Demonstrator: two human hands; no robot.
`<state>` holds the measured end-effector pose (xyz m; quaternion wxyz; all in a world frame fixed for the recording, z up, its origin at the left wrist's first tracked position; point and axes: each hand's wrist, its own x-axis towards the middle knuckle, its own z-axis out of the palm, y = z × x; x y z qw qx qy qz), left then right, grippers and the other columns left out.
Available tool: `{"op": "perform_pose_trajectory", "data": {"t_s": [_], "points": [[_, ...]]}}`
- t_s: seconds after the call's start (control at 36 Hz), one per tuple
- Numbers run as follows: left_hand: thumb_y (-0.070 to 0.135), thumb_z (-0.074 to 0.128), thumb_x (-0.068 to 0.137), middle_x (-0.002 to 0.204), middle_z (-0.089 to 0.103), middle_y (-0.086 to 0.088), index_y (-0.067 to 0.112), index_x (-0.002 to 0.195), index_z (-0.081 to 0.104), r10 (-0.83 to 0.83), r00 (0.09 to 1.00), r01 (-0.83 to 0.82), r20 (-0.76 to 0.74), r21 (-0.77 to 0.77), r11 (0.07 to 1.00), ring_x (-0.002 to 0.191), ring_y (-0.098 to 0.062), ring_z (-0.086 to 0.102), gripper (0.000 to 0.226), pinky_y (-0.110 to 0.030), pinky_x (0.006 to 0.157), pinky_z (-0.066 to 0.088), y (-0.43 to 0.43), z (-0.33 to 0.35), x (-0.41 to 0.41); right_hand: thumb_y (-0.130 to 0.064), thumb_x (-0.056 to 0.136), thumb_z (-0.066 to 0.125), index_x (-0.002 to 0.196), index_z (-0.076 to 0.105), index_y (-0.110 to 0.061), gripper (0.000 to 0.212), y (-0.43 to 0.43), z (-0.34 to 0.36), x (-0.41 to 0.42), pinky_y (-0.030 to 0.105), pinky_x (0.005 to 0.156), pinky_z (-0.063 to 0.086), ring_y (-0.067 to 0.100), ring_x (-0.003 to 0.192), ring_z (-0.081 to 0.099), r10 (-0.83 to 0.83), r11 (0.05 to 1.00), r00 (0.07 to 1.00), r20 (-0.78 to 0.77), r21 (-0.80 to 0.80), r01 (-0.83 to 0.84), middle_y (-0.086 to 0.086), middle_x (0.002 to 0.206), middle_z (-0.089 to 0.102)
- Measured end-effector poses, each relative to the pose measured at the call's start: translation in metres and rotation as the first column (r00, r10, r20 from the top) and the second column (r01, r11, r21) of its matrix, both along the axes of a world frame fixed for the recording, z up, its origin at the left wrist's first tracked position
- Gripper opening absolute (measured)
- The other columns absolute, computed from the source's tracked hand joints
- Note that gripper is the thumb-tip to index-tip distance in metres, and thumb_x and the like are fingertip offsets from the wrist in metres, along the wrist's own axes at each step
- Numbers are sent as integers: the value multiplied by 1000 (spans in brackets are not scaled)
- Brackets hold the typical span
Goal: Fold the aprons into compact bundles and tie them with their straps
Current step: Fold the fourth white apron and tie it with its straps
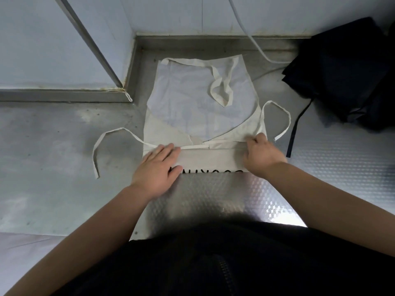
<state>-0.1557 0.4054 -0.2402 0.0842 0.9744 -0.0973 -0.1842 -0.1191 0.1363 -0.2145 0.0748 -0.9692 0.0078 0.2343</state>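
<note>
cream apron [192, 99] flat on metal table [53, 146], near hem turned up, first fold in hand. left hand [157, 167] flat, fingers straight, pressing fold; right hand [259, 154] curled, pinching fold's right end. next, likely: fold onward toward bib, edges square. count: one cream apron, two waist straps [111, 135], one neck loop [222, 90], one black heap [346, 71].

Your left hand [157, 167] presses flat on the cream apron [201, 107] while your right hand [259, 153] seemingly pinches its folded edge.
</note>
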Motion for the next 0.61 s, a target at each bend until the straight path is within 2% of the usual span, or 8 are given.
{"op": "perform_pose_trajectory", "data": {"t_s": [0.08, 0.19, 0.31, 0.33, 0.39, 0.47, 0.53, 0.61], "points": [[62, 4, 79, 158, 10, 8, 29, 150, 16, 5, 1000, -5, -4, 13, 1000, 146, -15, 5, 79, -30, 116, 4, -1, 1, 0, -30, 97, 30, 127, 43, -6, 40, -9, -3, -5, 37, 78, 40, 30, 116, 43, -46, 997, 998, 40, -67, 49, 12, 127, 40], [63, -4, 73, 159, 8, 9, 30, 150, 16, 27, 1000, -27, 14, -1, 1000, 146, -15, 3, 86, -31, 116, 1, -4, -3, -6, -51, 94, 28, 125, 42, -1, 61, -21, -2, -9, 35, 69, 38, 33, 105, 51, -228, 961, 972, 53, -146, 234, 15, 118, 44], [66, -2, 71, 159, 4, 7, 30, 150, 13, 21, 1000, -21, 14, -9, 1000, 146, -16, -1, 89, -32, 116, -1, -4, -3, -8, -59, 91, 34, 139, 26, -2, 75, -23, -2, -14, 39, 73, 39, 36, 108, 49, -328, 932, 935, 137, -114, 344, 15, 123, 39], [68, -1, 70, 159, 1, 6, 30, 150, 12, 12, 1000, -12, 9, -9, 1000, 146, -16, -3, 90, -32, 116, -1, -3, -3, -8, -54, 92, 38, 141, 24, -6, 70, -22, -1, -16, 41, 77, 41, 36, 109, 48, -273, 952, 939, 207, -79, 294, 15, 125, 39], [75, 7, 68, 159, -6, 2, 31, 150, 10, 3, 1000, -3, -2, -22, 1000, 146, -18, -9, 93, -34, 116, -1, 0, -3, -9, -44, 92, 45, 142, 30, -15, 59, -18, 1, -20, 41, 88, 40, 34, 113, 46, -41, 999, 959, 281, -17, 48, 14, 128, 40], [82, 23, 62, 155, 0, -2, 31, 149, 17, 0, 1000, 1, 26, -41, 999, 143, -24, -2, 102, -39, 115, 15, 4, -1, -9, -51, 88, 50, 142, 36, -26, 61, -9, -2, -24, 36, 105, 25, 27, 127, 37, 331, 940, 928, 174, 22, -340, 6, 140, 38], [84, 25, 57, 149, 7, -1, 31, 149, 18, -18, 1000, 18, 18, -22, 1000, 138, -24, 6, 107, -37, 114, 20, 5, 1, -7, -55, 86, 49, 144, 31, -28, 66, -6, -5, -25, 34, 109, 16, 22, 135, 30, 365, 929, 926, 91, 32, -369, 0, 148, 31], [84, 29, 55, 144, 22, 2, 30, 147, 25, -55, 998, 56, 38, -23, 998, 134, -18, 15, 107, -33, 111, 24, 10, 4, -2, -51, 93, 43, 144, 33, -25, 59, -6, -3, -20, 33, 108, 22, 21, 134, 35, 396, 918, 914, 88, -24, -396, -3, 150, 32]]}}
